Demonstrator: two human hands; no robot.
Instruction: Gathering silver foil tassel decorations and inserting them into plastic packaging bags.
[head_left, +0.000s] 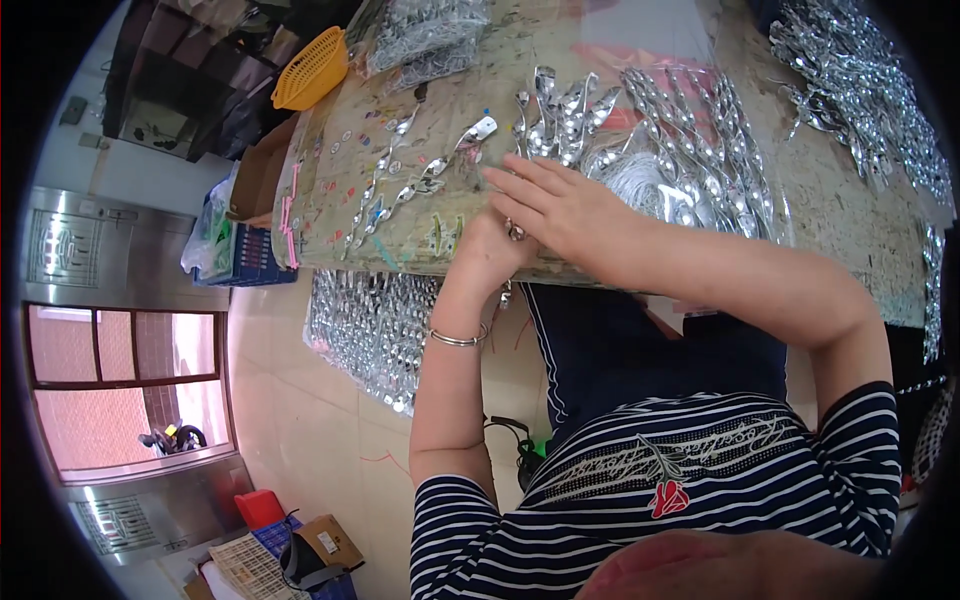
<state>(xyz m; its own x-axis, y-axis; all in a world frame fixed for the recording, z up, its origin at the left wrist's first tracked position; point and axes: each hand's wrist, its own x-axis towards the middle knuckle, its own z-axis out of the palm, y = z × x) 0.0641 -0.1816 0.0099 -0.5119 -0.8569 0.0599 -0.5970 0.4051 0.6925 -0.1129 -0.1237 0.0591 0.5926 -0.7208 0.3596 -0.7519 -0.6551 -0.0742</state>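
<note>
My left hand (482, 250) is closed at the table's near edge, gripping a small shiny metal piece (514, 231) that pokes out beside the fingers. A silver bangle circles that wrist. My right hand (562, 205) lies over the left hand, fingers stretched out toward the left, touching the same metal piece. Just beyond both hands, silvery leaf-shaped strips (560, 115) lie in a row on the worn table (340, 160). A twisted silver strip (440, 165) rests to the left of my hands.
A large heap of silver strips (700, 140) covers the table's right half, with more at the far right (860, 80). An orange basket (312, 68) sits at the far left corner. A sheet of shiny pieces (370, 320) lies on the floor under the table edge.
</note>
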